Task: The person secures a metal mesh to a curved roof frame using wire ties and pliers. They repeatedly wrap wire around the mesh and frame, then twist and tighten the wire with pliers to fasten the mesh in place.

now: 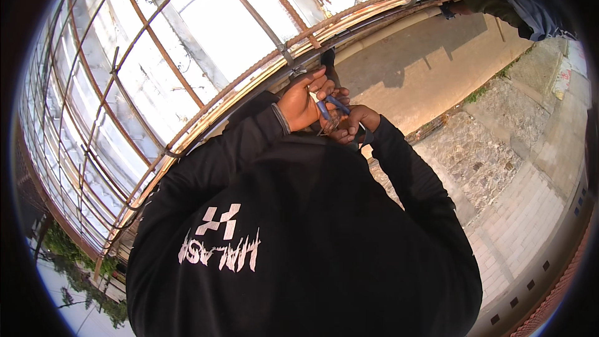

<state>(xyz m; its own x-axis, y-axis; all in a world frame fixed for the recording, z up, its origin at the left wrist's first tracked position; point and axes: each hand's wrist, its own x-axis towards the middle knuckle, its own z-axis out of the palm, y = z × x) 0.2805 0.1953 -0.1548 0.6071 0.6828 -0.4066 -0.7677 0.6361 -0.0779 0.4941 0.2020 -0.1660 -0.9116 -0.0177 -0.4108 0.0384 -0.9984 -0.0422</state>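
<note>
blue-handled pliers (329, 108) sit between both hands at the edge of the rusty rebar grid (187, 81), just above the black sleeves. left hand (304, 105) is closed round the handles; right hand (352, 126) curls below, pinching something i cannot make out. the tool looks stiff and light; best taken by the coated handles. another person's arm (499, 9) reaches the grid well apart.

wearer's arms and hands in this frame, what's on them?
Both arms are in long black sleeves of a black top with white printed graphics on the chest. The left sleeve ends in a grey ribbed cuff at the wrist. Left hand and right hand are bare: no gloves; no rings or watch visible.
</note>
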